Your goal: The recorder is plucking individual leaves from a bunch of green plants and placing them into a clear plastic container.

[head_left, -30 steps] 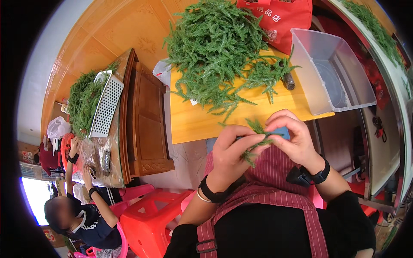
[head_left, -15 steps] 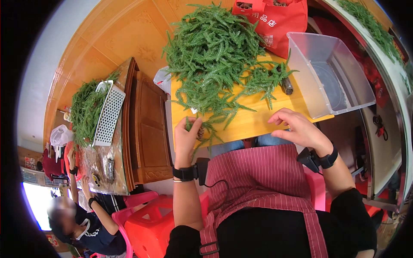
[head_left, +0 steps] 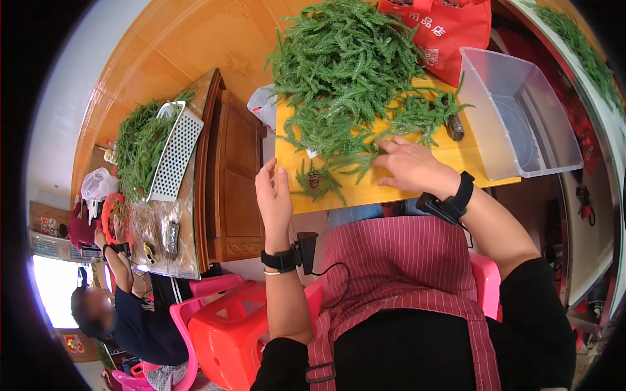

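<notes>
The pinecone lies on the counter near its front-left corner, ringed by a green sprig. The left hand is positioned just left of the pinecone; its fingers are extended and spread, gripping nothing. The right hand is palm down at the loose sprigs to the right of the pinecone; its fingers are bent and parted at the greenery, and whether they grip a sprig cannot be told. Behind both hands, a large green pile covers the rear of the counter. A dark cylinder lies right of the pile, beside a translucent bin. A red bag stands behind the bin. Farther left, a white perforated basket leans against more greenery.
</notes>
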Demonstrator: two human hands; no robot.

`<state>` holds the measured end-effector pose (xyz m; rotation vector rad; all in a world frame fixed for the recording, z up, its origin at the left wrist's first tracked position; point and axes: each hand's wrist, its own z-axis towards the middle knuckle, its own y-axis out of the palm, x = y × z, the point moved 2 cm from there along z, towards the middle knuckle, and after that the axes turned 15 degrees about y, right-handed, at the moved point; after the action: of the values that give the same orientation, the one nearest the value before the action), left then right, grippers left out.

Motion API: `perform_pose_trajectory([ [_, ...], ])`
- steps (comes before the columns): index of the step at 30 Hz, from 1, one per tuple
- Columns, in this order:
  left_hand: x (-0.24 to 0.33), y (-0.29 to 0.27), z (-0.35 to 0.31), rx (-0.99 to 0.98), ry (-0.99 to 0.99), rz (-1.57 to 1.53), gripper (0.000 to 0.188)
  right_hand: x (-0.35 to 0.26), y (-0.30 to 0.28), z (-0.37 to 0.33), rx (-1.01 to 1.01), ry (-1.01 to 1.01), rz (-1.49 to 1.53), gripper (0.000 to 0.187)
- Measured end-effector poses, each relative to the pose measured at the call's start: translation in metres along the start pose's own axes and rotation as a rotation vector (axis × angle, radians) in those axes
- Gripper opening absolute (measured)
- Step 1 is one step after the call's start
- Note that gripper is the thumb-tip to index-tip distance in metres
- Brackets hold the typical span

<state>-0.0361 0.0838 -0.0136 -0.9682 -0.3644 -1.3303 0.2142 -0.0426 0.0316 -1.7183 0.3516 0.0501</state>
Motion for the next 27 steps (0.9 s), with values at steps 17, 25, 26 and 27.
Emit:
perform_pose_trajectory([
  [17, 0.058, 0.013, -0.016, -0.451, 0.299, 0.487, 0.022, 0.019, 0.012, 0.0, 0.176, 0.083, 0.167, 0.027],
  [25, 0.064, 0.016, -0.02, -0.438, 0.367, 0.529, 0.023, 0.048, -0.005, 0.018, 0.126, 0.157, 0.418, 0.017],
  [26, 0.068, 0.015, -0.018, -0.426, 0.38, 0.538, 0.023, 0.053, -0.011, 0.015, 0.13, 0.16, 0.415, 0.017],
  [27, 0.074, 0.015, -0.015, -0.423, 0.384, 0.536, 0.023, 0.06, -0.017, 0.013, 0.013, 0.236, 0.759, 0.019],
])
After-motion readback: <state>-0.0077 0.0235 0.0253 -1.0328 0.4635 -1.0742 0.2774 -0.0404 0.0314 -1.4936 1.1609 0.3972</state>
